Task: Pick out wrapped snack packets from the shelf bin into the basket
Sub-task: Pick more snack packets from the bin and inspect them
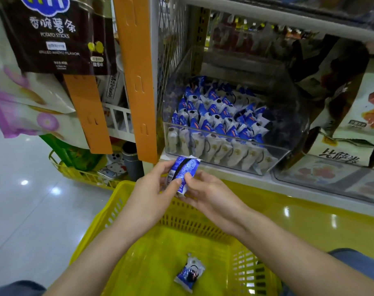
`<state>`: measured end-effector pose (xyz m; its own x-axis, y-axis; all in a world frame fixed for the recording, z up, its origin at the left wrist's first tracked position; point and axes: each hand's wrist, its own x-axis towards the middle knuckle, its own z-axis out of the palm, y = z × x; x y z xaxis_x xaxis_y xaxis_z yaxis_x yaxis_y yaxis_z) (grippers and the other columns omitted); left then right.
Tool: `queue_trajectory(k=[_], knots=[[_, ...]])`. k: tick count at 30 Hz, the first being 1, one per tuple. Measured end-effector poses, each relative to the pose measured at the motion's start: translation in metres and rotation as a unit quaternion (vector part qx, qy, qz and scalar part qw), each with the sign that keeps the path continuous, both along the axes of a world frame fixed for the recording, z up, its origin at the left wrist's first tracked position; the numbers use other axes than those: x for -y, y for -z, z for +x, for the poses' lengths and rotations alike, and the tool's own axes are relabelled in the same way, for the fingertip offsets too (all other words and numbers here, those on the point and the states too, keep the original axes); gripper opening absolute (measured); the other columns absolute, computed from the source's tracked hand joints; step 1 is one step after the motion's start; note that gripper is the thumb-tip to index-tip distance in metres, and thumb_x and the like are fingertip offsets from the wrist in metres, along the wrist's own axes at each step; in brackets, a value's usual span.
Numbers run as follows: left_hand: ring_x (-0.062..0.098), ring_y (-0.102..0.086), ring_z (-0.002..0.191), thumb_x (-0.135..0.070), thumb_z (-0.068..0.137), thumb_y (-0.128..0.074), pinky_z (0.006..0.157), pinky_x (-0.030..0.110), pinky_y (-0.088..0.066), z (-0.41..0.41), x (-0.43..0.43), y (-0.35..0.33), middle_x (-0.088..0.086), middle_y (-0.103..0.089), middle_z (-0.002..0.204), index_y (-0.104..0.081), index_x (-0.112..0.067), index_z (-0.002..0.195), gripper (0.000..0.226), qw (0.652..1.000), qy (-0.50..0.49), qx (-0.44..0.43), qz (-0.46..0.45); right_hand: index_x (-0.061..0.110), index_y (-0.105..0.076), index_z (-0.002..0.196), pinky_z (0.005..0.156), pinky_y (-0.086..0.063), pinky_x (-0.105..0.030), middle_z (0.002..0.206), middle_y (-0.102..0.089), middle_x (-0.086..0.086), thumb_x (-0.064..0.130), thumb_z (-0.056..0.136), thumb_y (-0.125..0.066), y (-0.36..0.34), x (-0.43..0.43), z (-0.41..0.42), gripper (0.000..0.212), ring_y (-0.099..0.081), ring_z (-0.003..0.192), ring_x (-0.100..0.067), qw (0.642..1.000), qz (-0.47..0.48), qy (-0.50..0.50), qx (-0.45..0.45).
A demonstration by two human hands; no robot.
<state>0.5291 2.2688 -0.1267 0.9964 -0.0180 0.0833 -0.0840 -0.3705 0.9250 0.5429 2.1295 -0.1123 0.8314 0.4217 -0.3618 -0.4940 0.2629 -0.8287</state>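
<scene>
Both hands are pinching one blue snack packet (182, 170): left hand (157, 185) curling round its barcode side, right hand (209, 195) gripping the lower end. It's hovering between the clear shelf bin (292, 116) and the yellow basket (122, 199), right over the far rim. Letting go here is risking it bouncing out. Another packet (189, 272) is lying inside.

On white shelf (235, 175): clear bin (295, 124), second clear box (331, 180) beside.

Bright overhead light glares off the glossy floor (32, 189); wide-angle edges bend and blur, centre stays sharp.
</scene>
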Motion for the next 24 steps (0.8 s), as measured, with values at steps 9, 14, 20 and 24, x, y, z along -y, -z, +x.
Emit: queue_trajectory(k=[9,14,20,24], knots=[[0.02,-0.064,0.087,-0.022,0.094,-0.047,0.074,0.038,-0.051,-0.01,-0.005,-0.001,0.001,-0.069,0.096,-0.054,-0.02,0.117,0.024,0.979,-0.044,0.06,0.187,0.008,-0.041,0.125,0.079,-0.05,-0.023,0.123,-0.056,-0.017,0.005,0.095,-0.045,0.009,-0.01,-0.006,0.03,-0.057,0.098,-0.016,0.972,-0.182,-0.013,0.147],[0.023,-0.053,0.065,-0.024,0.096,-0.042,0.056,0.034,-0.037,-0.009,-0.006,-0.006,0.001,-0.052,0.069,-0.054,-0.014,0.103,0.018,0.961,-0.052,0.063,0.265,0.014,-0.04,0.122,0.078,-0.051,-0.023,0.122,-0.056,-0.013,0.009,0.096,-0.044,0.013,-0.01,-0.006,0.026,-0.058,0.102,-0.016,0.947,-0.243,-0.063,0.199],[0.022,-0.052,0.061,-0.033,0.096,-0.038,0.054,0.036,-0.038,-0.007,-0.006,-0.007,-0.003,-0.049,0.062,-0.049,-0.018,0.083,0.022,0.963,-0.042,0.043,0.263,0.016,-0.04,0.127,0.093,-0.049,-0.037,0.123,-0.058,-0.006,0.015,0.096,-0.047,0.017,-0.007,-0.005,0.032,-0.059,0.106,-0.017,0.914,-0.322,-0.086,0.232],[0.015,-0.048,0.055,-0.029,0.096,-0.041,0.048,0.029,-0.033,-0.004,-0.005,-0.004,-0.006,-0.049,0.06,-0.052,-0.019,0.082,0.02,0.967,-0.05,0.047,0.247,0.018,-0.041,0.124,0.093,-0.049,-0.038,0.12,-0.058,-0.005,0.014,0.096,-0.046,0.018,-0.008,-0.004,0.029,-0.059,0.106,-0.017,0.92,-0.314,-0.068,0.227]])
